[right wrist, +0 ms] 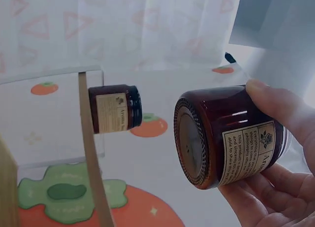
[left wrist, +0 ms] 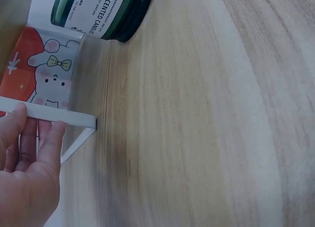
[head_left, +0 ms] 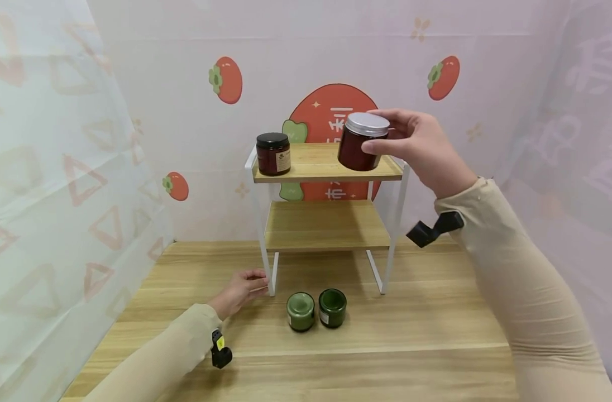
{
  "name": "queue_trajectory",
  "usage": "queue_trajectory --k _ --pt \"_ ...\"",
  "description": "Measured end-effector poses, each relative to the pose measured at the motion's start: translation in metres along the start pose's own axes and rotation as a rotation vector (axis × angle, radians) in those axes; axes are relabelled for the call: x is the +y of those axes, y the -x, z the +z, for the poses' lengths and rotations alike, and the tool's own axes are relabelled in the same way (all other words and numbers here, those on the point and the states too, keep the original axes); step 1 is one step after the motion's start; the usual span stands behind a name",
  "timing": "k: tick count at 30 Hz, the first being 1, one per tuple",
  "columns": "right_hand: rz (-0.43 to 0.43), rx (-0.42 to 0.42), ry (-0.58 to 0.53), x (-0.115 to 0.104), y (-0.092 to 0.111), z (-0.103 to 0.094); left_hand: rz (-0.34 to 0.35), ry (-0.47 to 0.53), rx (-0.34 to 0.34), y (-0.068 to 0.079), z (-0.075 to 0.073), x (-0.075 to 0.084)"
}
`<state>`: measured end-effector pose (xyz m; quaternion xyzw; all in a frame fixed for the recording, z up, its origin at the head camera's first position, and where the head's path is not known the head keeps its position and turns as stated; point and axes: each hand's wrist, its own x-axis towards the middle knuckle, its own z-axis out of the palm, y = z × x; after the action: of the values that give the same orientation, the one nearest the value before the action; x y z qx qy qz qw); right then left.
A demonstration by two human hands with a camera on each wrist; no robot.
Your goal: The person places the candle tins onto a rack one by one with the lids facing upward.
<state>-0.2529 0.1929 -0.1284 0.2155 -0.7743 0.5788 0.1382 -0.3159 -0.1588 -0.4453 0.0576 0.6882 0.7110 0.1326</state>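
A: Pls describe, lg to sm.

B: Pale wood-grain tabletop (head_left: 436, 335); on it, a two-tier rack (head_left: 326, 223) w/ wooden boards, white frame. R hand (head_left: 421, 145) grips a silver-lidded dark-red glass jar (head_left: 356, 152), up at the top board's R side, clear of it. L hand (head_left: 242, 291) pinches the rack's front L leg (left wrist: 74, 118), low down. Black-lidded dark-red glass jar (head_left: 267, 160) sits at top board's L end. Two round green glass jars (head_left: 301, 314) stand on the tabletop, just in front of the rack.

A: Which step?

B: Prob. placing the silver-lidded jar up top, L hand steadying. Next move calls for lowering it level, then letting go.
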Motion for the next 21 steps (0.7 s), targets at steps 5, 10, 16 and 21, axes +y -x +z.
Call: queue_trajectory --k 5,10,16,21 --pt "0.019 0.011 0.023 -0.008 -0.014 0.009 0.006 -0.01 -0.001 0.0 -0.001 -0.001" --pt "0.025 0.001 -0.008 -0.006 -0.026 0.017 0.013 -0.005 -0.005 0.0 0.0 -0.001" --pt "0.036 0.009 -0.041 -0.002 -0.036 0.023 0.015 -0.003 0.007 0.0 0.0 -0.002" --pt "0.025 0.004 -0.076 0.001 -0.044 0.029 0.012 0.006 0.018 0.0 0.0 -0.001"
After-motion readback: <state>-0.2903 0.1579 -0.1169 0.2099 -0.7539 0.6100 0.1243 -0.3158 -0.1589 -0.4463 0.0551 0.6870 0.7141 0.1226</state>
